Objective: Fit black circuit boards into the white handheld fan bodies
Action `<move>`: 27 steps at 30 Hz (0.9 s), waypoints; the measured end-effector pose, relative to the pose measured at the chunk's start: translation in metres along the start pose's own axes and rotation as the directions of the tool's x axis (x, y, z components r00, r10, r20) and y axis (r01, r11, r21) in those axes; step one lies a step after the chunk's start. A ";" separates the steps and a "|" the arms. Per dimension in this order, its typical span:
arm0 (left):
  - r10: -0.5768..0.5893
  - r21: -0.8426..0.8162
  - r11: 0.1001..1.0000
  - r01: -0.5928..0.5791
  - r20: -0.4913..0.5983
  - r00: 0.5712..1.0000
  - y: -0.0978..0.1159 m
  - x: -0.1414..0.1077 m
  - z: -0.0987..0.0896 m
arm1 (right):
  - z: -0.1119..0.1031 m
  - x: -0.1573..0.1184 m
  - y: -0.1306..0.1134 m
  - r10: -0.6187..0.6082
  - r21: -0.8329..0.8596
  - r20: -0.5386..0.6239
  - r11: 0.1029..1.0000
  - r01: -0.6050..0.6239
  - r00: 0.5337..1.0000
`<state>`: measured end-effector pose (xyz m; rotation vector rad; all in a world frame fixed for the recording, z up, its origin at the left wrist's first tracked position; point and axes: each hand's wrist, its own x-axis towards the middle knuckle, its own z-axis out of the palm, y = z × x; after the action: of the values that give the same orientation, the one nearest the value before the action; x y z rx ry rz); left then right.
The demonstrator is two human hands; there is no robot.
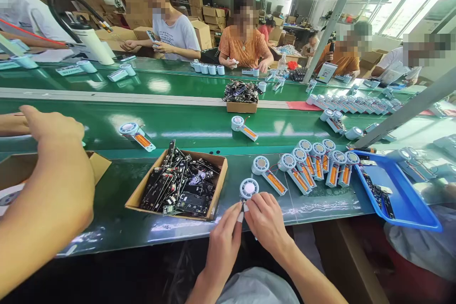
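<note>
Close to the table's front edge lies a light-blue handheld fan housing (249, 188) with a round vented head and a pale disc in its centre. My left hand (225, 232) is closed in a pinch just below the head; a white cover shows on one finger. My right hand (266, 221) is closed on the same housing from the other side. Both hands hide most of the handle, and I cannot make out the small parts between the fingertips. Beside my right hand lies another fan housing (274, 181), with an orange strip in its handle.
A cardboard box (221, 185) of black circuit boards stands left of my hands. Several fan housings (302, 171) lie to the right, beside a blue tray (409, 211). A co-worker's arm (53, 175) reaches in at left. Beyond runs a green conveyor belt (192, 126); people sit opposite.
</note>
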<state>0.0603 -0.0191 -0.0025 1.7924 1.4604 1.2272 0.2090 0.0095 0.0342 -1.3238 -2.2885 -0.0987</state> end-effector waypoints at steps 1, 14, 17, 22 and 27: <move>0.012 0.006 1.000 -0.012 -0.004 1.000 -0.001 0.000 0.000 | 0.000 0.001 0.001 -0.005 0.026 0.006 1.000 0.004 1.000; -0.029 -0.139 0.989 0.053 0.167 0.986 -0.003 0.021 -0.017 | -0.020 0.012 0.024 -0.087 0.291 0.153 0.956 0.039 0.984; 0.004 -0.128 0.992 0.018 0.168 0.986 -0.005 0.020 -0.017 | -0.020 0.013 0.023 -0.109 0.254 0.155 0.965 0.066 0.982; -0.014 -0.151 0.988 0.043 0.188 0.982 -0.003 0.022 -0.019 | -0.015 0.014 0.026 -0.053 0.318 0.160 0.948 -0.001 0.986; -0.197 -0.190 0.950 0.249 0.255 0.947 -0.001 0.022 -0.021 | -0.029 0.003 0.034 0.075 0.447 0.186 0.882 -0.152 0.980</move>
<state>0.0421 -0.0012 0.0135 1.5179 1.2981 0.9839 0.2466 0.0211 0.0554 -1.2381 -2.1676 0.5805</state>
